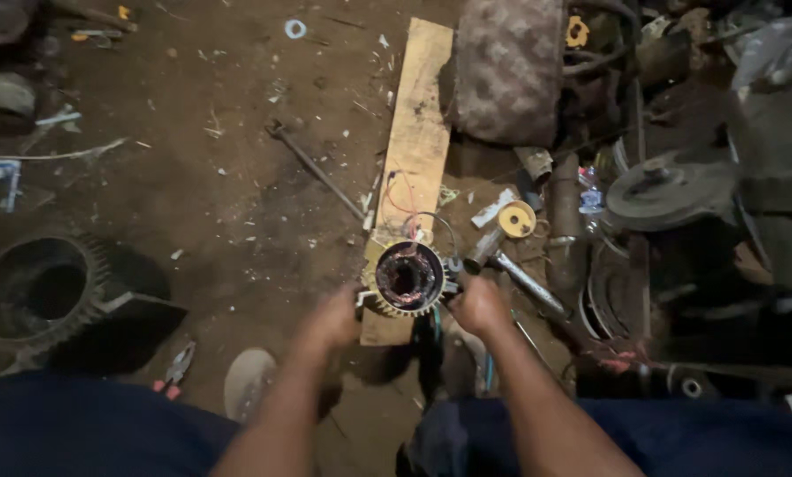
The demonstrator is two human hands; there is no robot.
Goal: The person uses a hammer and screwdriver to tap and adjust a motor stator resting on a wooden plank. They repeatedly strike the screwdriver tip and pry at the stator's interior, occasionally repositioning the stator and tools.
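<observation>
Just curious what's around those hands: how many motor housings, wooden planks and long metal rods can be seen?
Motor housings: 2, one between the hands, one large on the floor
Wooden plank: 1
Long metal rod: 1
Total: 4

Both bare forearms reach forward and converge; the left hand [336, 320] and right hand [477, 305] are curled closed, level, slightly apart.

motor stator [407, 279] on wooden plank [419, 132], hammer [511, 265] right, motor housing [38, 291] far left

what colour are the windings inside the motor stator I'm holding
Copper-red windings inside the stator, seen in the head view.
</observation>
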